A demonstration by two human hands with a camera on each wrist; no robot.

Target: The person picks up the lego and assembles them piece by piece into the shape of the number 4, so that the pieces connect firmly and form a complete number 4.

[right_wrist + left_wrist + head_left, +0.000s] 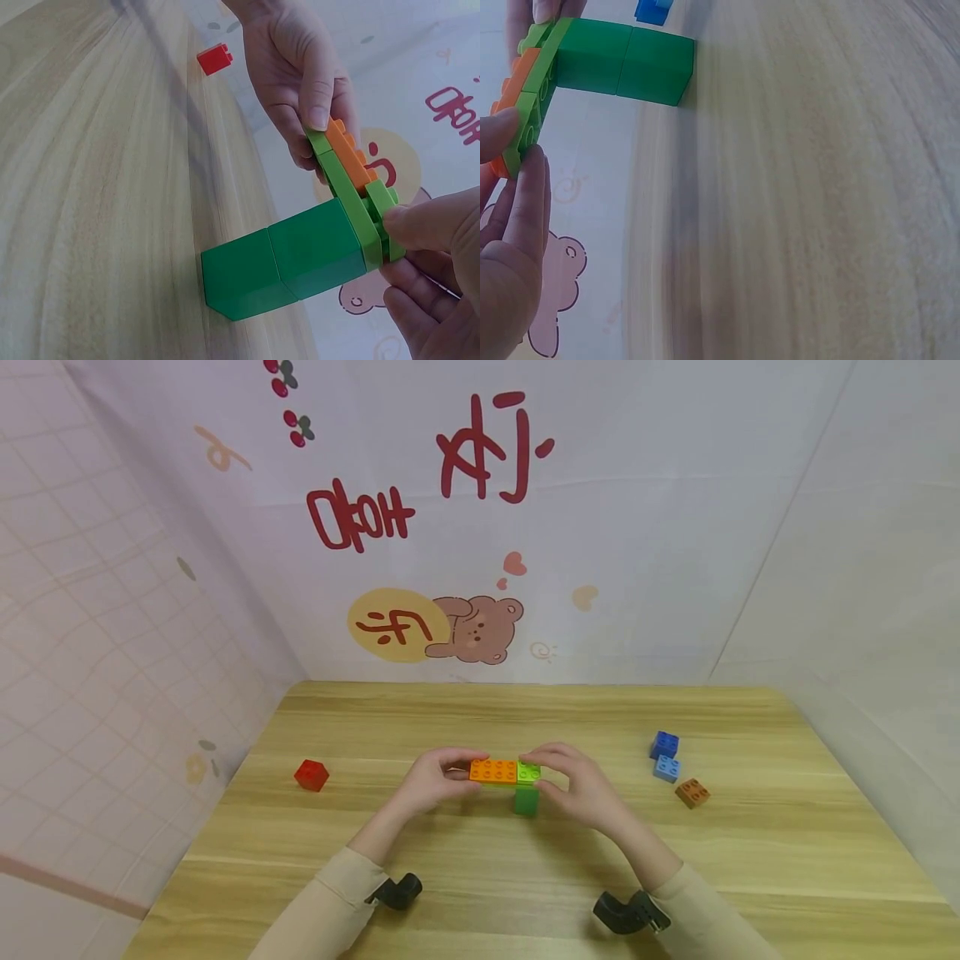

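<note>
Two dark green toy bricks are stacked as a column on the table. Across the column's top lie light green bricks, reaching out to the left, with a flat orange brick on them. My left hand pinches the free left end of this arm, thumb at the orange and light green edge, fingers beneath. At the column end my right hand pinches a small light green brick between thumb and fingers. That brick sits beside the orange one, slightly tilted, and studs show under it in the right wrist view.
A red brick lies on the wooden table at the left. To the right are a dark blue brick, a light blue brick and a brown brick. A printed cloth hangs behind the table.
</note>
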